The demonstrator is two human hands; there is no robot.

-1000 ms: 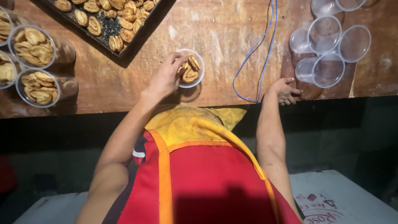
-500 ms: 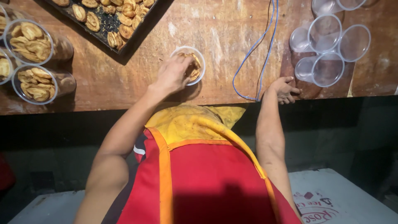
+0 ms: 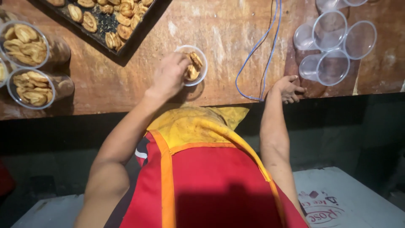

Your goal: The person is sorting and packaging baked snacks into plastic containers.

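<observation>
As before, left hand covers pastry cup.

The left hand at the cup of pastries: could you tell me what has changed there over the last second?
The left hand slid further over the plastic cup, its fingers now inside among the pastries. The right hand stayed resting at the table edge; the empty cups are unmoved.

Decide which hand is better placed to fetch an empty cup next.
Right. The right hand rests on the table edge beside the empty cups, while the left hand is busy at the pastry cup.
</observation>
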